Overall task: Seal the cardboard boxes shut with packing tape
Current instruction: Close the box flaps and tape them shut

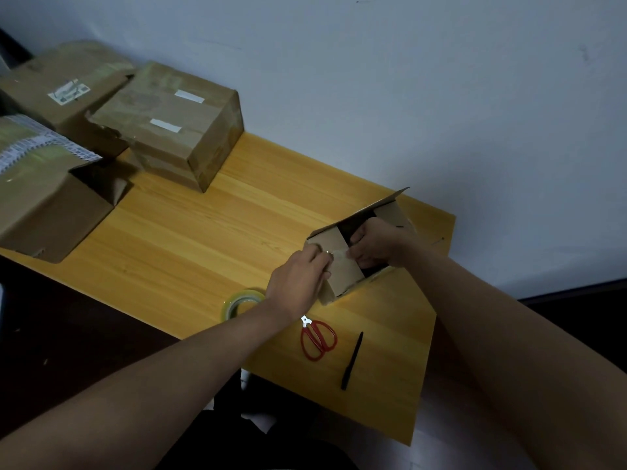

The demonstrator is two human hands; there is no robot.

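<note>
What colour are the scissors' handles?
Red, on the scissors lying on the table; the head view shows them clearly.

A makeshift packing station in a plain room — a pale wooden table pushed against a bare blue-grey wall, crowded at its left end with taped cardboard boxes, with a roll of clear tape, red-handled scissors and a black pen near its front edge.
</note>
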